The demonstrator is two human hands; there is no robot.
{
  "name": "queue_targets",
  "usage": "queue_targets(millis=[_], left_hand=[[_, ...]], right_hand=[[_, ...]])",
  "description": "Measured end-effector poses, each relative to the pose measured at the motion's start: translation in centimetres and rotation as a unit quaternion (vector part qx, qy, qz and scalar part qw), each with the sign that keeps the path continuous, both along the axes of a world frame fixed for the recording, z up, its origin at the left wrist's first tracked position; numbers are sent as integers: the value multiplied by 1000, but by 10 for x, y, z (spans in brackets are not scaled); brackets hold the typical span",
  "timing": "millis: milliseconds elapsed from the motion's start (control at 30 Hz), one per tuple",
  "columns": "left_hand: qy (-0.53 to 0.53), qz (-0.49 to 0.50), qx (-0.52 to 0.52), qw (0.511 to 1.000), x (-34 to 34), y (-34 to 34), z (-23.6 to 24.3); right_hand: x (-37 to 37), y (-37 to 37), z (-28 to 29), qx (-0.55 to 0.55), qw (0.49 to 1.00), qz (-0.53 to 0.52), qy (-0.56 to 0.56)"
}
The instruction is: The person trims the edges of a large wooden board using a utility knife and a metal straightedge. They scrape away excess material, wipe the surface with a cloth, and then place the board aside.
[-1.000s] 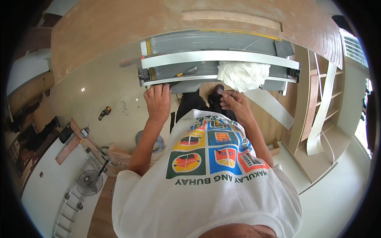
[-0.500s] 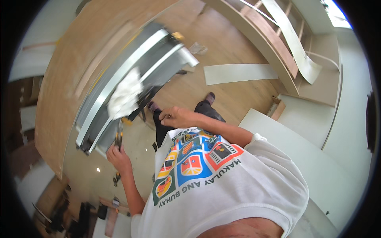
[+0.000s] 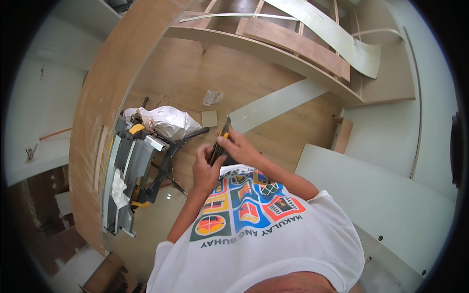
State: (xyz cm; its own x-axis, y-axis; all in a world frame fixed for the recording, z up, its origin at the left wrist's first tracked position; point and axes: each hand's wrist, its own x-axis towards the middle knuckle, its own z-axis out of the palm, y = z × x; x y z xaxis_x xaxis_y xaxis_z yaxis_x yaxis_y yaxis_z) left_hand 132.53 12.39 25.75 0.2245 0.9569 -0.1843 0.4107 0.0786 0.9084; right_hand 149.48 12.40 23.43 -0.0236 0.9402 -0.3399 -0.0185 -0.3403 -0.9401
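In front of my shirt, both hands meet on a slim black-and-yellow utility knife (image 3: pixel 224 131), its narrow end pointing up and away from me. My left hand (image 3: pixel 205 168) is closed around the lower part. Higher up, the fingers of my right hand (image 3: pixel 240 148) press on it near the yellow part. To the left is a grey metal saw stand (image 3: pixel 128 163) with silver rails and black legs, and a crumpled white cloth (image 3: pixel 119 189) lies on it.
A long wooden panel (image 3: pixel 93 122) stands along the left. White sack (image 3: pixel 173 122), clear plastic bag (image 3: pixel 212 97) and small square board (image 3: pixel 209 118) lie on the floor. A pale strip (image 3: pixel 273 105) lies ahead, beside a wooden cabinet frame (image 3: pixel 293 49). A white panel (image 3: pixel 371 185) is at right.
My left hand has brought the utility knife from beside the saw stand to my front. My right hand has come onto it too. The view has shifted, placing the stand farther left.
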Motion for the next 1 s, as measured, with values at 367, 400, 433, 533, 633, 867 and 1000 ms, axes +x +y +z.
queue_targets(millis=[367, 400, 433, 533, 633, 867, 1000], left_hand=[[-75, -89, -40, 992, 132, 149, -59], [-76, -86, -41, 993, 140, 167, -70], [-63, -83, -50, 993, 149, 186, -78], [-23, -64, -65, 996, 171, 249, -107], [24, -27, -93, 995, 189, 321, -130], [-9, 94, -139, 986, 206, 421, -119], [-59, 183, -165, 967, 233, 444, -118]], right_hand=[[162, 103, -37, -87, 943, -308, 87], [177, 125, -36, -97, 941, -307, 107], [191, 149, -34, -102, 937, -310, 126], [223, 228, -43, -129, 945, -285, 98], [256, 309, -43, -149, 951, -246, 116], [328, 469, -20, -73, 974, -209, 46], [366, 545, -25, -104, 977, -188, 5]])
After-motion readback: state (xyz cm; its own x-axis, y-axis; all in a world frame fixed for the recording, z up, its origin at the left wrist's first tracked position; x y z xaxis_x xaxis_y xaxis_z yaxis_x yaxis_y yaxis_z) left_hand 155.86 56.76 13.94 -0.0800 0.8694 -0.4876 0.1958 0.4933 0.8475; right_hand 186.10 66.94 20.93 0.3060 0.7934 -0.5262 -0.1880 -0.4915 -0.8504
